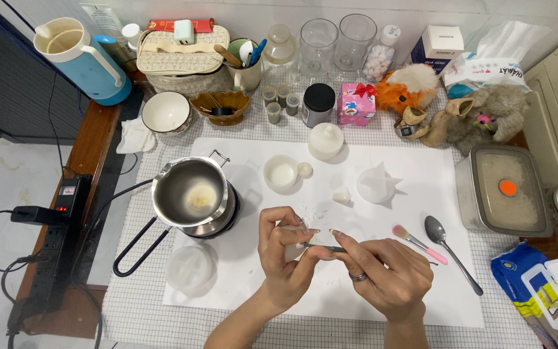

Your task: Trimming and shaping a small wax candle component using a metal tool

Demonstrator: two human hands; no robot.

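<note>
Nearest us, our left hand (285,249) cups a small white wax-like piece (292,249), fingers curled round it so it stays steady. Our right hand (385,274), wearing a ring, pinches a thin metal tool (321,247) whose tip meets the piece; both grips are closed on what they hold. They work above a white mat (421,194) on the table, which would catch crumbs. To the left sits a steel melting pot (188,192) on its warmer; a pink brush (419,243) and a spoon (450,252) lie within reach on the right.
</note>
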